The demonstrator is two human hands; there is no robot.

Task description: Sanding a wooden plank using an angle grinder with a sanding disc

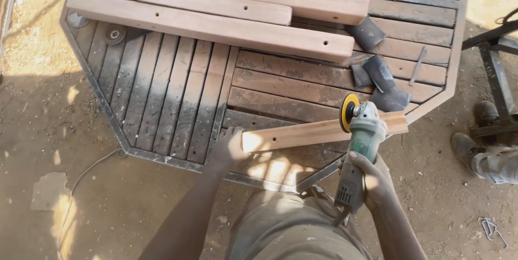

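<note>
Left hand [229,149] clamps the near end of a short wooden bar [318,132] lying across the slatted table [178,103] at its front edge. Bar looks stiff, fairly light, dusty; best pinned at that end, clear of the disc. Right hand [372,176] grips the angle grinder [360,141], its yellow disc on the bar.

I have just one view, from the camera on my head, looking steeply down past my torso and forearms. It faces forward over the slatted tabletop [178,98], whose near edge sits mid-frame and whose far side runs out at the top. It is close enough that my hands fill the lower centre, with dirt floor [48,130] showing on both sides.
</note>
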